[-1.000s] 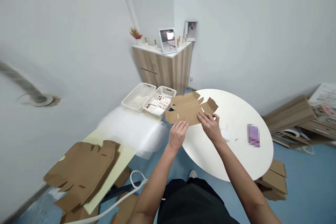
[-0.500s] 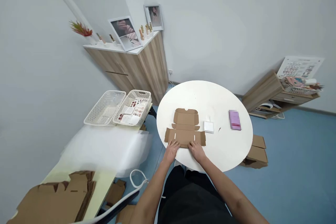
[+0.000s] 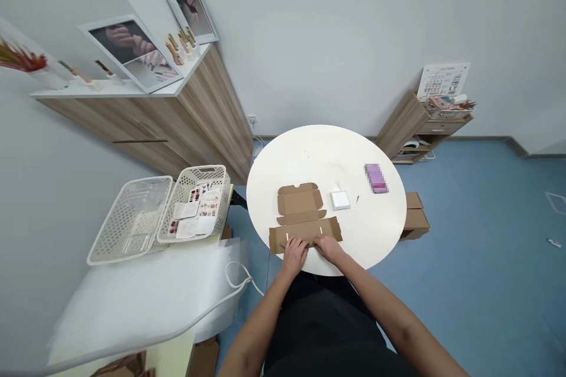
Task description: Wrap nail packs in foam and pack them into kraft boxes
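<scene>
A flat brown cardboard box blank [image 3: 299, 212] lies on the round white table [image 3: 327, 153], near its front edge. My left hand [image 3: 294, 254] and my right hand [image 3: 328, 247] both rest on the blank's nearest panel, fingers curled over its front edge and pressing on it. The near panel looks partly folded up. A small white square pad [image 3: 340, 199] lies just right of the blank, and a purple item [image 3: 376, 178] lies further right.
Two white plastic baskets [image 3: 132, 218] stand on a side table to the left, one holding cards. A wooden cabinet [image 3: 177, 112] with framed pictures stands behind them. Folded cardboard boxes [image 3: 413, 221] sit on the blue floor right of the table. A low wooden shelf [image 3: 420, 123] stands against the wall.
The blank was carried from over the table's left edge and laid flat near the front edge. Both hands moved to its nearest panel, which now looks folded. The view swung right.
</scene>
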`<state>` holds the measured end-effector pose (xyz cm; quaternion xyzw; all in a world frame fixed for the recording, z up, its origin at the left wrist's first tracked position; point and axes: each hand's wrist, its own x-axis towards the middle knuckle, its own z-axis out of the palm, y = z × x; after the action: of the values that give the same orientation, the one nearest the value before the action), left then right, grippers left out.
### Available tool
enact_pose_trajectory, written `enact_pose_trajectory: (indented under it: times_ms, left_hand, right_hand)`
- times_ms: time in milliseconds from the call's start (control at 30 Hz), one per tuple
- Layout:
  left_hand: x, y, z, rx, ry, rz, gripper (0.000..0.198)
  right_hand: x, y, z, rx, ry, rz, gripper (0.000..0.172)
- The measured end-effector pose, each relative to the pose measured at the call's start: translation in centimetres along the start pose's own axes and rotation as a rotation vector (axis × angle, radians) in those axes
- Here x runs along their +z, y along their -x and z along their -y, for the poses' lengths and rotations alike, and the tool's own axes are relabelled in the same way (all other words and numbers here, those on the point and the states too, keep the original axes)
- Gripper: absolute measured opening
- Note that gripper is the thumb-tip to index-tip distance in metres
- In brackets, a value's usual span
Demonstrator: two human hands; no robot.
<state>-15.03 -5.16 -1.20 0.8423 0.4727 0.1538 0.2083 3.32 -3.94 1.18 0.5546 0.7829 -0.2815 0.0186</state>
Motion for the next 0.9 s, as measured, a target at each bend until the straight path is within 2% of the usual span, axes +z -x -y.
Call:
enact_pose_trajectory:
  times_ms: [133, 300, 367, 467, 600, 833, 900]
  left_hand:
    - [0.1, -0.4, 0.1, -0.055, 0.007, 0.005, 0.014]
    - [0.2, -0.6, 0.1, -0.072, 0.029, 0.035, 0.014]
    - [0.1, -0.6, 0.2, -0.071, 0.033, 0.036, 0.015]
    - [0.2, -0.3, 0.2, -0.078, 0.038, 0.032, 0.016]
    - [0.2, 0.0, 0.3, -0.082, 0.042, 0.037, 0.016]
    - [0.1, 0.3, -0.2, -0.067, 0.017, 0.027, 0.016]
    - [0.3, 0.4, -0.4, -0.066, 0.011, 0.02, 0.017]
  right_hand:
    - [-1.0, -0.3, -0.3, 0.072, -0.147, -0.039, 0.021]
    - [-2.3, -2.3, -1.5, 0.304, -0.193, -0.432, 0.021]
    - [-2.6, -3.5, -2.1, 0.388, -0.229, -0.505, 0.031]
    - [-2.9, -5.3, -2.7, 0.54, -0.362, -0.475, 0.042]
    - [-3.4, -6.8, -3.0, 0.72, -0.561, -0.429, 0.042]
    - [-4.1, -7.2, -2.9, 0.729, -0.696, -0.339, 0.018]
    - [-4.1, -7.1, -2.9, 0.726, -0.714, -0.305, 0.02]
